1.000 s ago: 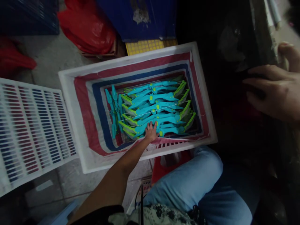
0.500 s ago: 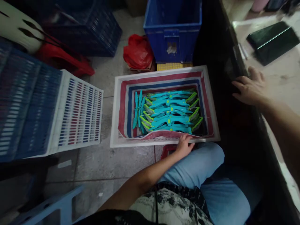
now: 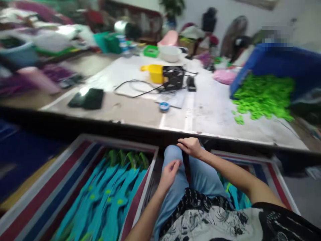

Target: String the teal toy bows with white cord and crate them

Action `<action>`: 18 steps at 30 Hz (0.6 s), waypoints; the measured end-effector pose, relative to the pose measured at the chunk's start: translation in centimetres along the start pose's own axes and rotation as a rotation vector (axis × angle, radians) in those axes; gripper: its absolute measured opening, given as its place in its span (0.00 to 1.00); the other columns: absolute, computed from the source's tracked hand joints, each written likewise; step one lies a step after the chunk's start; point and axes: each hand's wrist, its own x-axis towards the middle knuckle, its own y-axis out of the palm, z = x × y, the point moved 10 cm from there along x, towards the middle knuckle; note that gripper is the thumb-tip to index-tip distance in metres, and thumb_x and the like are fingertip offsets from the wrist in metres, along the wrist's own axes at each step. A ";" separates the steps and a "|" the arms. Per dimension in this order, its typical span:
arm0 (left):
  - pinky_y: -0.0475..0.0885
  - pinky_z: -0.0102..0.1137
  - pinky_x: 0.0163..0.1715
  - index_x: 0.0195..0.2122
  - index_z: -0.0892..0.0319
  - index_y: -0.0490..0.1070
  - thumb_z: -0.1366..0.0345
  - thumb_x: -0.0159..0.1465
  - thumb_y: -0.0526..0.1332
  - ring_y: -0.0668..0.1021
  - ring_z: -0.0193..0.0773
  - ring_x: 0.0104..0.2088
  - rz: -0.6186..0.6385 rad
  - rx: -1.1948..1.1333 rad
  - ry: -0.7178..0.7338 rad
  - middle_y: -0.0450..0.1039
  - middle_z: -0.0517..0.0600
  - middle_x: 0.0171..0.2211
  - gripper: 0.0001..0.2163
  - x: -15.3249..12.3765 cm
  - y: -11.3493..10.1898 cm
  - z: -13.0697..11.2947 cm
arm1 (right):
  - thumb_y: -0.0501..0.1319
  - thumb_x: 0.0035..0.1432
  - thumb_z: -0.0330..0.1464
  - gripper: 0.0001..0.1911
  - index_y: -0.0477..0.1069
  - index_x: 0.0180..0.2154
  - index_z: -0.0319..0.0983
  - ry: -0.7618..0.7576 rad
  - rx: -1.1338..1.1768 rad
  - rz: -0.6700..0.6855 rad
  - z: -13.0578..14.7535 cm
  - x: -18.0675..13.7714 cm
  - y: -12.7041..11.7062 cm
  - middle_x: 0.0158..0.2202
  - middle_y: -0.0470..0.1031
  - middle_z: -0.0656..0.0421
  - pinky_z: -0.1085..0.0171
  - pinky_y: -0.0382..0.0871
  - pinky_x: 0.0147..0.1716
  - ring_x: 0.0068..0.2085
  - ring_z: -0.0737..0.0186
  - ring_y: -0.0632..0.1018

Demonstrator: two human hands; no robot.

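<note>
My left hand [image 3: 170, 172] hovers over my left thigh in light blue jeans [image 3: 198, 174], fingers loosely spread and holding nothing. My right hand [image 3: 190, 146] rests near my knee just below the table edge, fingers relaxed and empty. To my left a white crate [image 3: 82, 147] with a red, white and blue striped liner holds several teal toy bows with green tips [image 3: 110, 194]. A second striped crate [image 3: 271, 170] sits on my right, partly hidden by my arm.
A long worktable [image 3: 200, 113] spans the view with a black phone [image 3: 87, 98], a yellow container [image 3: 155, 73], a black device with cables [image 3: 174, 77], a small blue tape roll [image 3: 164, 106] and a blue bin spilling green plastic parts [image 3: 263, 95]. Clutter fills the blurred background.
My view has swung up from the floor crate to the table. My left hand left the crate rim and came to my thigh; my right hand dropped from the table edge to my knee.
</note>
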 end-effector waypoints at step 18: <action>0.66 0.38 0.59 0.53 0.51 0.74 0.46 0.65 0.57 0.73 0.44 0.54 2.006 0.305 0.072 0.73 0.54 0.51 0.21 -22.5 32.4 -8.5 | 0.62 0.63 0.35 0.10 0.72 0.44 0.37 1.671 0.149 0.363 -8.4 -51.6 -1.4 0.44 0.74 0.54 0.61 0.73 0.45 0.46 0.60 0.76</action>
